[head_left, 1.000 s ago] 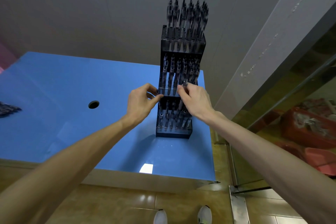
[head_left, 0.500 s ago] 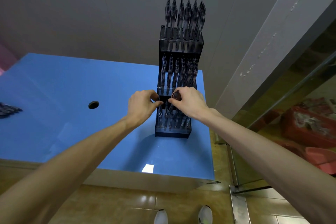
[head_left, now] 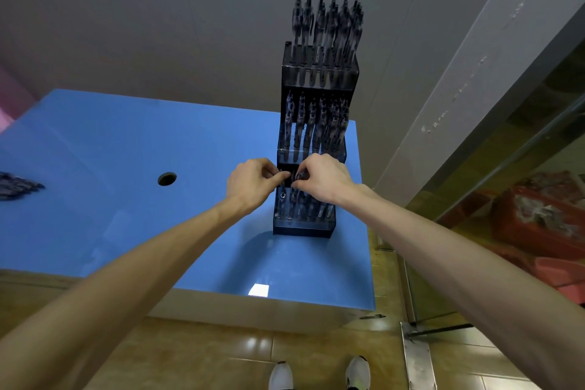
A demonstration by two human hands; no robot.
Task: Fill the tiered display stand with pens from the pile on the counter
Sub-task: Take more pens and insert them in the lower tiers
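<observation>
The tiered display stand (head_left: 316,149) stands upright near the bench's (head_left: 126,152) right edge, its three steps packed with pens (head_left: 326,25) standing vertically. Both hands meet at the lowest step — left hand (head_left: 250,182) and right hand (head_left: 323,179), fingers pinched narrowly on a pen top (head_left: 297,175). The spare pile (head_left: 17,185) lies at the left edge.

a dark, clear-fronted three-tier plastic display stand (head_left: 318,149) stands upright, packed with dark pens; a loose dark pen pile (head_left: 17,186) lies far left.
</observation>
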